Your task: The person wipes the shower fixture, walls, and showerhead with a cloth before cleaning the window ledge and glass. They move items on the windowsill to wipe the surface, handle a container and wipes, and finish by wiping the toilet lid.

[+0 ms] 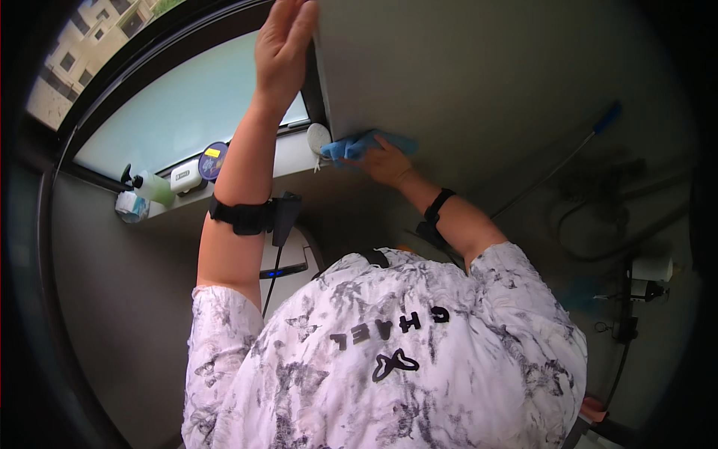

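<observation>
My right hand (387, 163) presses a blue cloth (359, 145) against the wall at the right end of the window ledge (289, 154). Part of the cloth sticks out past my fingers on both sides. A grey oval pumice stone (319, 138) with a white cord stands in the corner, right beside the cloth. Raised high, my left hand (283, 42) is at the dark window frame (314, 90) where it meets the wall. Its fingertips are cut off by the top of the picture, so I cannot tell what they touch.
Along the ledge stand a dark round tub (213, 161), a white box (187, 177), a green pump bottle (154, 187) and a wrapped pack (132, 206). Below is a white toilet (291, 252) with a blue light. A blue-handled rod (607, 117) and hose (566, 224) are right.
</observation>
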Demonstrator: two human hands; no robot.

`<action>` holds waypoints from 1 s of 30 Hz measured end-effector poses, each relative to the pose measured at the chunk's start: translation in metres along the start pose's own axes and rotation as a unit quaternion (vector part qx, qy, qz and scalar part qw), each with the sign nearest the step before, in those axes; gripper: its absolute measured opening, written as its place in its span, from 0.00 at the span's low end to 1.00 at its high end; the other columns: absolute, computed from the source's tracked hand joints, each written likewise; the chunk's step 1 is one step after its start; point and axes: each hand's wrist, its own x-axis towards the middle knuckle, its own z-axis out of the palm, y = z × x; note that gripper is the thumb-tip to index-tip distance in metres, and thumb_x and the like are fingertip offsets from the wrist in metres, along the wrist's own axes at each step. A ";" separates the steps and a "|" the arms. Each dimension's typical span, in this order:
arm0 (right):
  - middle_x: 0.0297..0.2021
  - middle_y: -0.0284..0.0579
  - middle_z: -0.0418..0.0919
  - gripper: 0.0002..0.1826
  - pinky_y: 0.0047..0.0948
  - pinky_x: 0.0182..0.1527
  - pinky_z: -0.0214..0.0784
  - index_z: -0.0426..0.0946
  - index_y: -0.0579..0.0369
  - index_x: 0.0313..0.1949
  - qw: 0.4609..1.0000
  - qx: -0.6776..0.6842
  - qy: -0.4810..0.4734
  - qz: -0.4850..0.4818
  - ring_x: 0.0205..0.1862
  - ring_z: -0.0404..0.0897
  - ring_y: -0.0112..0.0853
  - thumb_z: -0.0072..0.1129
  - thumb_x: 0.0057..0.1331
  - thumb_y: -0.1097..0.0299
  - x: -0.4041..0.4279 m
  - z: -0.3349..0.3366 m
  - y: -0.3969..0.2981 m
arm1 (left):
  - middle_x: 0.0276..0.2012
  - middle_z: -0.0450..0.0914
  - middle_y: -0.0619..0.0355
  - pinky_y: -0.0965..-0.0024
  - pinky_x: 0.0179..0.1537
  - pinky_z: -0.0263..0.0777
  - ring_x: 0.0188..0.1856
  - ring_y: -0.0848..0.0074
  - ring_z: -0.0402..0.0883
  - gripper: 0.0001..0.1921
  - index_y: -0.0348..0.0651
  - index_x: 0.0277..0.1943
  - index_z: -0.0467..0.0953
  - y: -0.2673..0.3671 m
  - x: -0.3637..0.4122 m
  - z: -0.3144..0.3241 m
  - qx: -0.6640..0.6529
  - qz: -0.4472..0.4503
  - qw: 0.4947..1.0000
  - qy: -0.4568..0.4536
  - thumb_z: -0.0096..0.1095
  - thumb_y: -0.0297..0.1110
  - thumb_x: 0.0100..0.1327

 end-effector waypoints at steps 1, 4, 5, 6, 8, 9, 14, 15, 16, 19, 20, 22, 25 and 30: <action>0.45 0.16 0.79 0.33 0.57 0.72 0.48 0.71 0.11 0.65 0.998 0.030 -0.048 -0.038 0.45 0.76 0.16 0.59 0.58 0.55 -0.001 -0.003 0.000 | 0.76 0.56 0.51 0.66 0.74 0.48 0.77 0.69 0.54 0.31 0.37 0.77 0.49 -0.008 -0.001 -0.010 0.018 0.029 0.999 0.001 0.48 0.38 0.78; 0.41 0.14 0.80 0.32 0.50 0.73 0.48 0.72 0.13 0.64 0.986 -0.111 0.107 -0.059 0.36 0.75 0.16 0.60 0.58 0.55 0.034 -0.039 0.012 | 0.66 0.72 0.53 0.64 0.65 0.66 0.66 0.70 0.72 0.24 0.41 0.72 0.62 -0.017 -0.017 -0.026 0.058 0.001 0.988 0.144 0.45 0.40 0.79; 0.42 0.18 0.80 0.31 0.50 0.73 0.50 0.72 0.16 0.65 0.988 -0.021 0.153 0.031 0.42 0.75 0.16 0.60 0.60 0.54 0.052 -0.057 0.019 | 0.68 0.69 0.55 0.63 0.67 0.64 0.68 0.72 0.69 0.25 0.42 0.74 0.59 -0.015 -0.018 -0.028 0.033 -0.015 0.987 0.157 0.45 0.40 0.79; 0.44 0.21 0.80 0.31 0.51 0.73 0.51 0.72 0.19 0.66 0.971 0.066 0.195 0.124 0.47 0.74 0.17 0.60 0.61 0.53 0.069 -0.076 0.027 | 0.68 0.69 0.53 0.63 0.66 0.65 0.68 0.69 0.70 0.26 0.40 0.73 0.60 -0.016 -0.019 -0.024 0.020 -0.004 0.985 0.173 0.45 0.42 0.79; 0.59 0.29 0.77 0.29 0.53 0.71 0.51 0.75 0.24 0.63 0.906 -0.021 0.351 0.235 0.53 0.73 0.25 0.61 0.59 0.47 0.104 -0.120 0.061 | 0.64 0.72 0.53 0.65 0.67 0.61 0.65 0.70 0.70 0.24 0.36 0.69 0.63 -0.018 -0.019 -0.015 0.064 0.022 0.970 0.235 0.45 0.43 0.79; 0.59 0.29 0.77 0.29 0.53 0.71 0.51 0.75 0.24 0.63 0.902 -0.023 0.354 0.247 0.53 0.73 0.25 0.61 0.59 0.47 0.112 -0.143 0.073 | 0.62 0.73 0.53 0.67 0.67 0.59 0.63 0.71 0.70 0.23 0.34 0.66 0.64 -0.017 -0.021 -0.017 0.181 0.063 0.952 0.240 0.45 0.43 0.79; 0.68 0.45 0.69 0.29 0.56 0.67 0.53 0.76 0.37 0.61 0.807 0.040 0.457 0.371 0.68 0.65 0.48 0.59 0.60 0.49 0.077 -0.115 0.116 | 0.50 0.75 0.44 0.63 0.54 0.70 0.49 0.64 0.76 0.29 0.30 0.58 0.66 -0.015 -0.020 -0.037 0.422 0.060 0.822 0.377 0.41 0.54 0.79; 0.68 0.50 0.68 0.30 0.56 0.68 0.53 0.75 0.42 0.62 0.791 0.053 0.490 0.362 0.69 0.63 0.51 0.60 0.59 0.51 0.060 -0.091 0.113 | 0.49 0.75 0.44 0.62 0.52 0.71 0.48 0.63 0.77 0.29 0.29 0.57 0.67 -0.013 -0.022 -0.045 0.437 0.055 0.815 0.377 0.38 0.55 0.79; 0.68 0.54 0.66 0.31 0.56 0.68 0.53 0.73 0.46 0.63 0.789 0.027 0.419 0.447 0.70 0.61 0.54 0.59 0.61 0.52 0.036 -0.070 0.102 | 0.49 0.75 0.44 0.62 0.52 0.71 0.48 0.63 0.77 0.29 0.29 0.57 0.67 -0.010 -0.022 -0.053 0.443 0.051 0.814 0.371 0.38 0.55 0.79; 0.69 0.56 0.64 0.32 0.55 0.69 0.52 0.71 0.50 0.64 0.744 0.059 0.359 0.560 0.71 0.59 0.56 0.58 0.63 0.52 -0.007 -0.041 0.091 | 0.47 0.75 0.42 0.60 0.50 0.71 0.47 0.60 0.77 0.30 0.29 0.54 0.68 -0.002 -0.016 -0.061 0.484 0.058 0.785 0.381 0.35 0.55 0.79; 0.69 0.55 0.63 0.31 0.55 0.70 0.52 0.71 0.50 0.65 0.706 0.113 0.375 0.591 0.71 0.59 0.55 0.56 0.64 0.51 -0.006 -0.030 0.080 | 0.47 0.75 0.41 0.59 0.51 0.71 0.47 0.59 0.77 0.31 0.29 0.53 0.69 0.000 -0.014 -0.064 0.502 0.053 0.773 0.384 0.34 0.56 0.79; 0.69 0.53 0.63 0.31 0.54 0.70 0.51 0.70 0.49 0.65 0.617 0.220 0.399 0.642 0.71 0.59 0.54 0.54 0.65 0.50 -0.021 -0.017 0.059 | 0.49 0.74 0.38 0.55 0.51 0.69 0.48 0.53 0.76 0.33 0.29 0.50 0.72 0.004 -0.012 -0.072 0.552 0.065 0.744 0.371 0.29 0.57 0.79; 0.70 0.50 0.63 0.31 0.53 0.71 0.50 0.68 0.48 0.66 0.458 0.363 0.414 0.698 0.72 0.59 0.51 0.51 0.67 0.48 -0.025 0.009 0.033 | 0.49 0.73 0.41 0.55 0.50 0.72 0.48 0.56 0.78 0.40 0.28 0.51 0.73 0.004 -0.006 -0.095 0.651 0.127 0.689 0.291 0.22 0.63 0.77; 0.71 0.44 0.62 0.32 0.51 0.72 0.48 0.66 0.46 0.68 0.155 0.560 0.396 0.711 0.72 0.59 0.47 0.45 0.70 0.44 -0.042 0.016 -0.051 | 0.43 0.78 0.38 0.51 0.50 0.69 0.45 0.50 0.76 0.34 0.31 0.45 0.74 -0.001 -0.004 -0.092 0.636 0.115 0.686 0.333 0.26 0.56 0.79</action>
